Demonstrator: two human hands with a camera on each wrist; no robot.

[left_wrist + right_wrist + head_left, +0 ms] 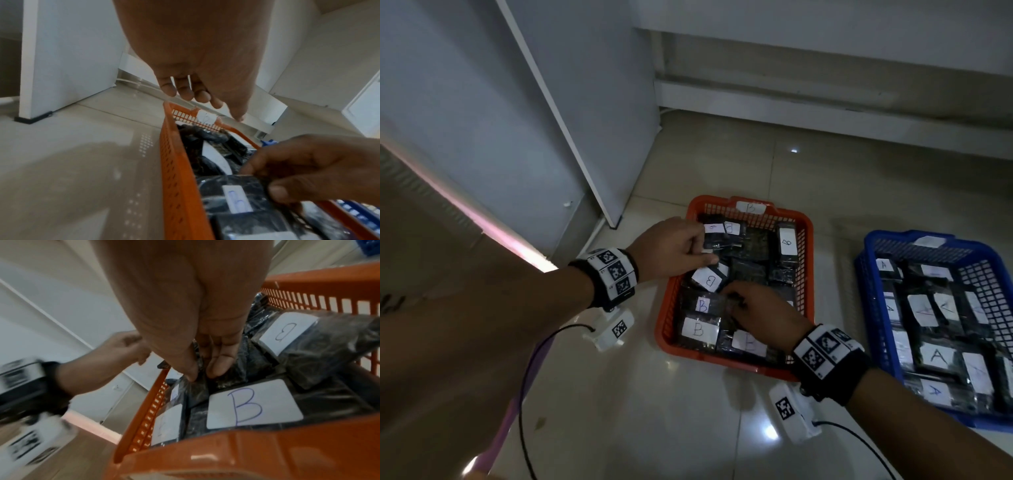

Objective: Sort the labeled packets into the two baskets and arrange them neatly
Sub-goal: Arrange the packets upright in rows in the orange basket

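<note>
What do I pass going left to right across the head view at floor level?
Left hand → orange basket holding B packets → right hand over its near side → bare floor tile → blue basket holding A packets.

My floor (688,428) is glossy pale tile that mirrors the lights. The orange basket (736,361) and the blue basket (873,308) are smooth moulded plastic with perforated lattice walls. The packets (748,270) are dark, crinkled, shiny plastic film, each carrying a matt white paper label (255,404). My wristbands (825,359) look like matt black fabric bearing printed white plates.
</note>
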